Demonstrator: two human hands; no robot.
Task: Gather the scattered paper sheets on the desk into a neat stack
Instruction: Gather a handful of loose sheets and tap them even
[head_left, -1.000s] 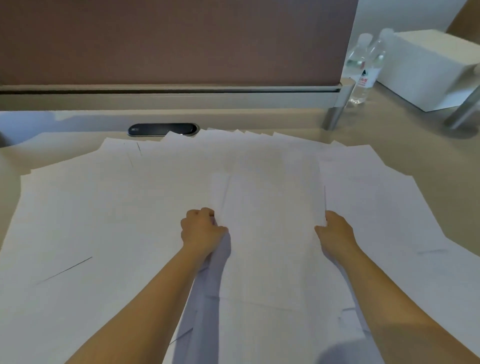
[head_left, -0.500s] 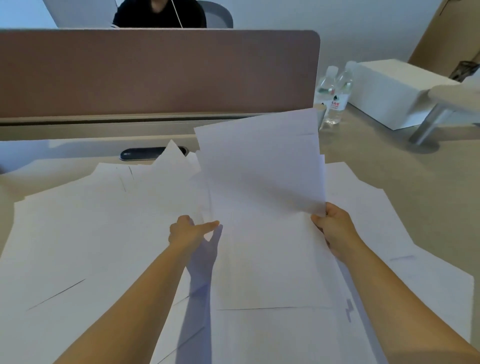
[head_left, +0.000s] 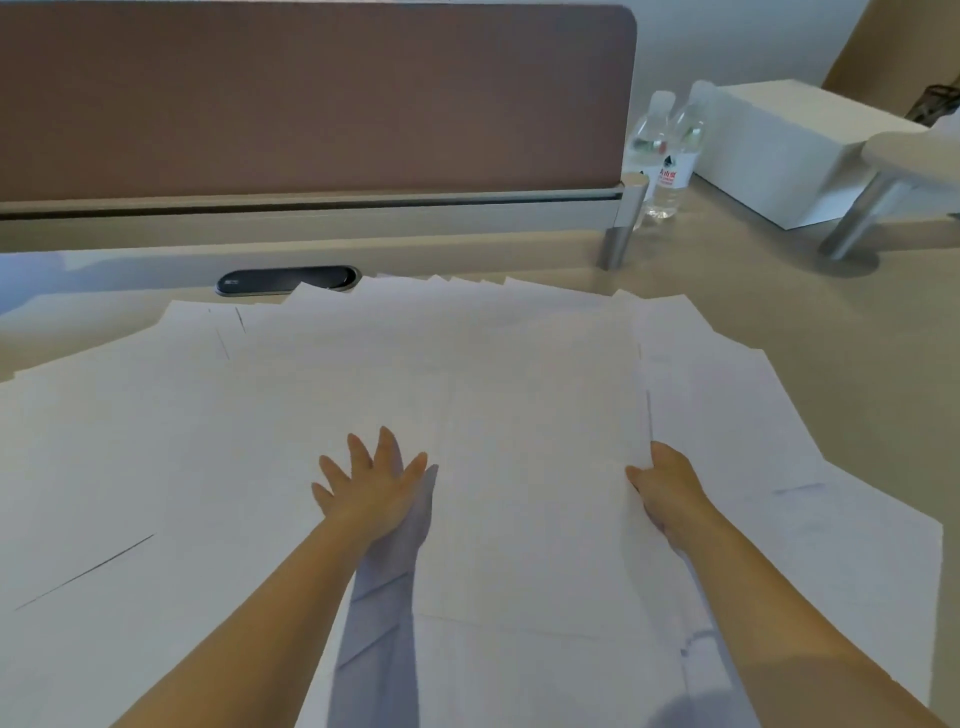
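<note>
Covering most of the bench (head_left: 810, 332), the overlapping paper sheets (head_left: 260, 426) run past the left and bottom edges, individual outlines hard to separate. The left hand (head_left: 371, 486) lies flat, fingers spread, on them. The right hand (head_left: 667, 486) grips the right edge of the central sheets (head_left: 540, 441), its fingertips hidden beneath.

One view only, worn on the head, looking forward and down across the desk (head_left: 779, 332) from its near edge toward the far edge. Close enough for both forearms to enter from the bottom of frame. Wide-angle, bending the brown partition (head_left: 311, 98) along the far edge. Reaches as far as the far right corner, with two water bottles (head_left: 665, 150) and a white box (head_left: 800, 150).
</note>
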